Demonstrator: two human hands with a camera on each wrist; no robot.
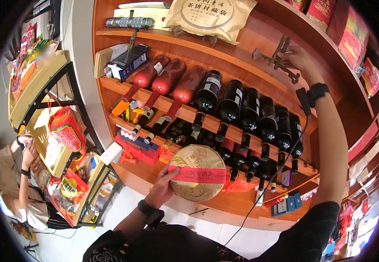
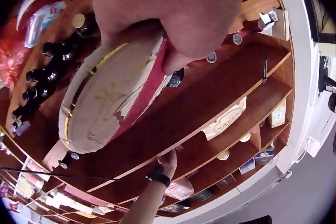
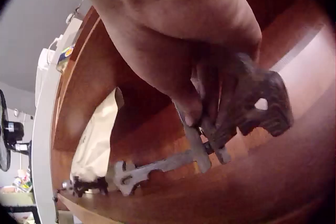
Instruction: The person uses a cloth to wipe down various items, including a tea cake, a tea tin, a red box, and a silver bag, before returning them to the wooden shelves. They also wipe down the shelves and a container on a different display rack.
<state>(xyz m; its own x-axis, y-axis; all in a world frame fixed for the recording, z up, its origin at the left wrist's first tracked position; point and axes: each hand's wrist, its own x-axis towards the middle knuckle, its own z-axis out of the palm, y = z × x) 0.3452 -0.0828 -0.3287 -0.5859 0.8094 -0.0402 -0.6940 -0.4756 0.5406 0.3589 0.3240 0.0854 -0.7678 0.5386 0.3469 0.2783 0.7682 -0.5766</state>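
My left hand [image 1: 162, 188] grips the left edge of a round, paper-wrapped tea cake [image 1: 193, 158], its thumb over the red band across the front. In the left wrist view the same tea cake [image 2: 107, 95] appears nearly side-on below the hand. At the upper right, my right hand [image 1: 297, 57] holds a dark wooden display stand [image 1: 282, 66] with crossed, carved pieces over the upper shelf. The right wrist view shows fingers curled round the stand [image 3: 273, 100], with one notched arm reaching toward the shelf back.
A tan printed paper bag [image 1: 209, 19] stands on the upper shelf on a small dark stand. Below, several dark bottles [image 1: 231, 100] and red bottles [image 1: 167, 78] lie in the rack. A black cable [image 1: 268, 183] hangs from the right wrist. Another person's hands [image 1: 29, 153] show at left.
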